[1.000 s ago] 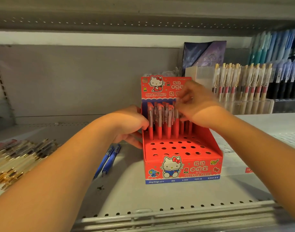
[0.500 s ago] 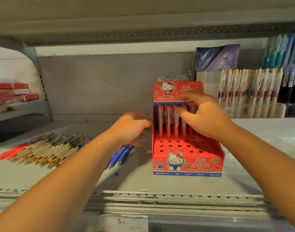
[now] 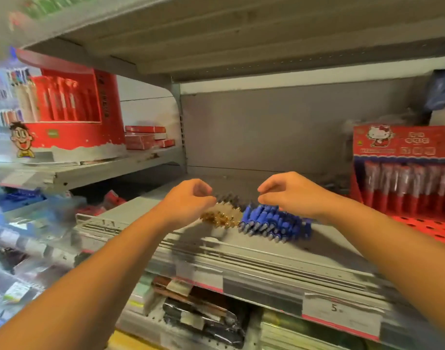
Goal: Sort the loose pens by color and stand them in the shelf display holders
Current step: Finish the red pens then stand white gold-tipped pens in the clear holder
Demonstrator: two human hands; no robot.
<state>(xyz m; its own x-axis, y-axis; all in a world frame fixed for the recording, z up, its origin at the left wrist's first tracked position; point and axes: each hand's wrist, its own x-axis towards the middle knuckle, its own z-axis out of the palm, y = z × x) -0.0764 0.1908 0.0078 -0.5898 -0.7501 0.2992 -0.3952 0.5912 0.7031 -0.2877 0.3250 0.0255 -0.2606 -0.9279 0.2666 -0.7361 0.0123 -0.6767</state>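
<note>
A heap of loose blue pens lies on the grey shelf, with a smaller heap of clear, gold-trimmed pens touching it on the left. My left hand hovers just above the gold-trimmed pens, fingers loosely curled and holding nothing. My right hand hangs the same way over the blue pens. At the right edge stands the red Hello Kitty holder, with a row of red pens upright in its back holes. The frame is motion-blurred.
A neighbouring shelf on the left carries a tall red pen display and flat red boxes. The shelf's front rail bears a price label. Packaged goods fill the shelf below.
Both hands have left the red holder and moved left to hover over the loose pen heaps. The view has swung left, so the holder now sits at the right edge.
</note>
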